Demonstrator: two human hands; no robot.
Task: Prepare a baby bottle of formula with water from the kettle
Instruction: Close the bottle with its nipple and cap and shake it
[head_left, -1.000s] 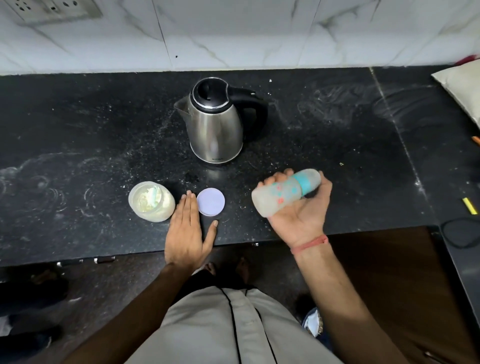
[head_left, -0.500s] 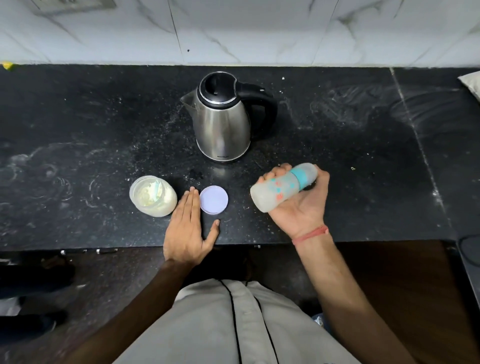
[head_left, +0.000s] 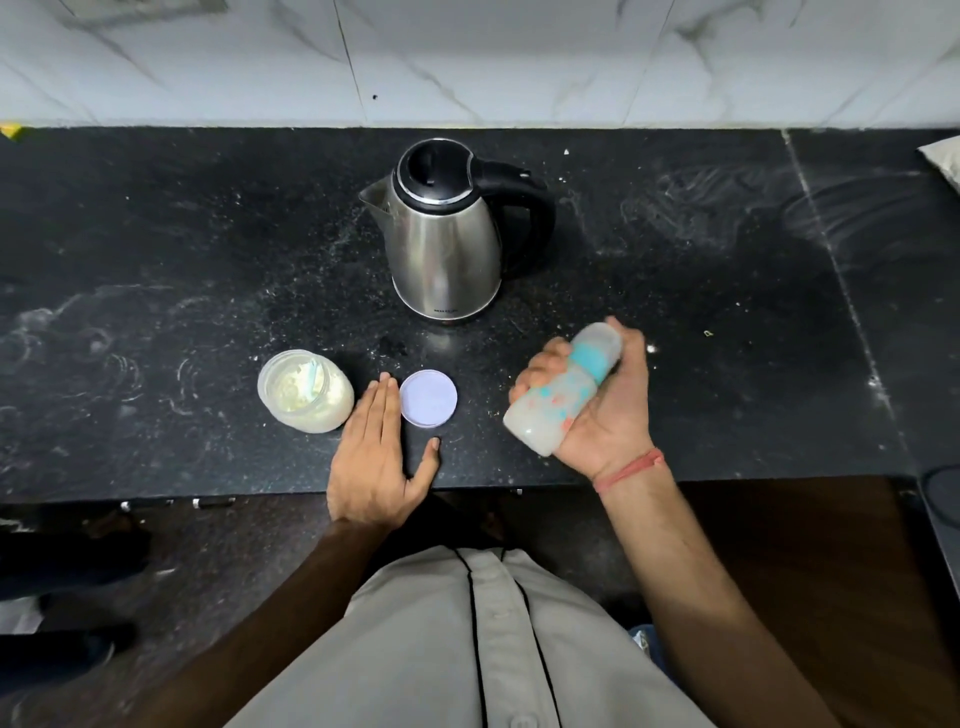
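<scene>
The right hand has its fingers wrapped around the cloudy plastic baby bottle with teal collar, held tilted above the black stone counter; the left hand lies flat, fingers together. If the collar is loose, the tilt could leak formula. The open clear jar of pale powder beside the left hand could tip, and the steel kettle may be hot.

The black stone table was dusted with pale specks and swirled smears, with a seam running across its right part. Behind it stood a wall of white marble-veined tiles, and a small yellow scrap lay at the far left edge where table met wall. A pale cushion-like corner showed at the right edge, and a dark floor lay below the table's front edge.
</scene>
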